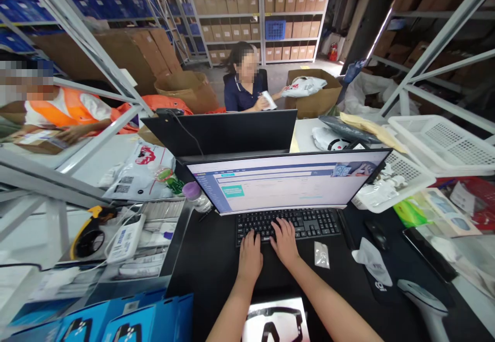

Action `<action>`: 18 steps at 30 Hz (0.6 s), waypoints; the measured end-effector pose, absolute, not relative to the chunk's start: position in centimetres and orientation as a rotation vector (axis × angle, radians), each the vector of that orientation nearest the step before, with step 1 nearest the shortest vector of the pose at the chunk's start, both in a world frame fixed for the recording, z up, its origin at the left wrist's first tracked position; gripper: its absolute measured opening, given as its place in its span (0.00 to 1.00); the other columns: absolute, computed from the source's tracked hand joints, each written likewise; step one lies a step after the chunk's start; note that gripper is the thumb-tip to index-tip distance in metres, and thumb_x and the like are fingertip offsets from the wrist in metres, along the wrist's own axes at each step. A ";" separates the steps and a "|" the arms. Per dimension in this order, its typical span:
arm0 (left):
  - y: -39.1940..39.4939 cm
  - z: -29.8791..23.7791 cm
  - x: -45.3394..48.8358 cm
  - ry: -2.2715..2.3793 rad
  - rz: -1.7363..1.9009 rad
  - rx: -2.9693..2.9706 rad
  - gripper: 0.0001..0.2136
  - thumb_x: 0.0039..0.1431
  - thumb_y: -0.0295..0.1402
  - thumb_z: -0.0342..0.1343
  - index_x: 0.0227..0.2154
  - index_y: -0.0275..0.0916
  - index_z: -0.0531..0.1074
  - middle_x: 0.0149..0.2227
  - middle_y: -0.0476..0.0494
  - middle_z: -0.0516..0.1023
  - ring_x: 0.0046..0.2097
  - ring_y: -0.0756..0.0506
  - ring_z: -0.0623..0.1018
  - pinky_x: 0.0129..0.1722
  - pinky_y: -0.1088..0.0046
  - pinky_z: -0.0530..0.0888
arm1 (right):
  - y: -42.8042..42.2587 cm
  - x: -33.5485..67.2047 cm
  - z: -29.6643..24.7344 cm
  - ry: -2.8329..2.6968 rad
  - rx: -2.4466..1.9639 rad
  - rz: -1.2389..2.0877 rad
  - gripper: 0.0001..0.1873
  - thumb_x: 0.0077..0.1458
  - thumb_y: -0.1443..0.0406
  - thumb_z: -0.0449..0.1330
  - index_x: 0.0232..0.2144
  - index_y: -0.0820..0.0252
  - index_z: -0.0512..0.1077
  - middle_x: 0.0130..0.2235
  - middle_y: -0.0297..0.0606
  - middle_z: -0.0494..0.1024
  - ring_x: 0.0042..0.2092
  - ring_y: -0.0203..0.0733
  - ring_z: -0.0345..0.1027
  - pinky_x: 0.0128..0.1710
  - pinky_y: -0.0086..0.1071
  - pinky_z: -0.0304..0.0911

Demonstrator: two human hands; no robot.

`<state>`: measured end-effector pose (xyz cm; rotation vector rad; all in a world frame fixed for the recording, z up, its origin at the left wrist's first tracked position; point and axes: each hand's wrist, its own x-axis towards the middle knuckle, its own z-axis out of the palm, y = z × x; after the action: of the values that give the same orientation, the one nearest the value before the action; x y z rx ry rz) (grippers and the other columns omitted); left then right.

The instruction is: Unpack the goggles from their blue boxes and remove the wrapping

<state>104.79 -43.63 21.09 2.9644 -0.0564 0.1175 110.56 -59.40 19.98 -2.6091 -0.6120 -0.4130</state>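
Observation:
Both my hands rest on a black keyboard (309,222) on a black desk mat. My left hand (250,257) lies flat with fingers spread on the keys at the lower left of the board. My right hand (284,240) lies beside it, fingers stretched over the middle keys. Neither holds anything. A wide monitor (286,179) with a white and blue page stands just behind the keyboard. A small clear plastic bag (321,254) lies to the right of my right hand.
A black mouse (377,234), a grey pouch (373,262), a phone (427,253) and a barcode scanner (423,298) lie at right. White baskets (441,143) stand at back right. A bottle (195,195) and boxes sit at left. Two other people work beyond the monitors.

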 end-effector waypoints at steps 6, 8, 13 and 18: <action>-43.5 21.1 104.8 -0.073 0.096 2.967 0.28 0.51 0.18 0.50 0.58 0.34 0.64 0.63 0.31 0.66 0.65 0.37 0.66 0.64 0.54 0.63 | -58.1 110.6 19.6 -0.620 -2.601 -0.409 0.16 0.61 0.64 0.60 0.52 0.48 0.74 0.57 0.45 0.71 0.61 0.55 0.59 0.63 0.55 0.49; -43.5 21.1 104.8 -0.076 0.089 2.969 0.28 0.51 0.18 0.50 0.58 0.33 0.64 0.63 0.31 0.66 0.65 0.37 0.66 0.64 0.54 0.63 | -57.8 110.5 19.5 -0.602 -2.597 -0.421 0.16 0.62 0.63 0.59 0.52 0.47 0.74 0.55 0.45 0.73 0.60 0.56 0.59 0.63 0.57 0.47; -43.6 21.3 104.9 -0.069 0.071 2.967 0.28 0.51 0.18 0.51 0.58 0.33 0.65 0.63 0.30 0.66 0.65 0.37 0.66 0.63 0.54 0.64 | -58.1 110.0 19.3 -0.557 -2.569 -0.433 0.23 0.65 0.66 0.53 0.61 0.53 0.65 0.49 0.46 0.77 0.57 0.55 0.63 0.64 0.59 0.43; -43.9 21.6 104.9 -0.046 0.070 2.969 0.27 0.52 0.17 0.50 0.57 0.31 0.64 0.62 0.29 0.66 0.65 0.37 0.66 0.64 0.54 0.64 | -59.0 110.2 19.5 -0.503 -2.530 -0.433 0.24 0.64 0.70 0.50 0.61 0.64 0.61 0.50 0.49 0.77 0.59 0.55 0.61 0.63 0.58 0.47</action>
<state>104.85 -43.86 21.60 2.9687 -0.0463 0.0703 110.17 -59.01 19.53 -2.5296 -0.5032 -0.4326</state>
